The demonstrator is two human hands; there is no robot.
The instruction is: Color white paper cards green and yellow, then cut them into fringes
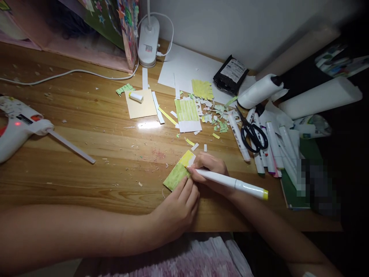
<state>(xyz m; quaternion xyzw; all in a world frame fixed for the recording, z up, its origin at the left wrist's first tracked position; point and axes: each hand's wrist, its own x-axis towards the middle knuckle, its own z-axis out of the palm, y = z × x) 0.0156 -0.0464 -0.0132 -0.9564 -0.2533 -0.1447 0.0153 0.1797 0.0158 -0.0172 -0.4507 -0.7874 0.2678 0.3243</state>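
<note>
My right hand [211, 167] is closed round a white marker [233, 182] with a yellow end, its tip touching a small piece of paper [176, 175]. Most of that paper is coloured green, with a yellow band along its upper end and a white patch beside the tip. My left hand [184, 202] rests at the paper's lower edge, fingers together and pressing it to the table; its fingertips cover part of the green. A white marker cap [136, 97] with a yellow end lies on a cream paper square [141, 109].
Green-striped paper [188, 115], a fringed yellow piece [202, 89] and scraps lie beyond my hands. Black scissors [253, 134] and several markers [273, 146] are at right. A glue gun [23, 127] lies left. A power strip [149, 42] stands near the wall.
</note>
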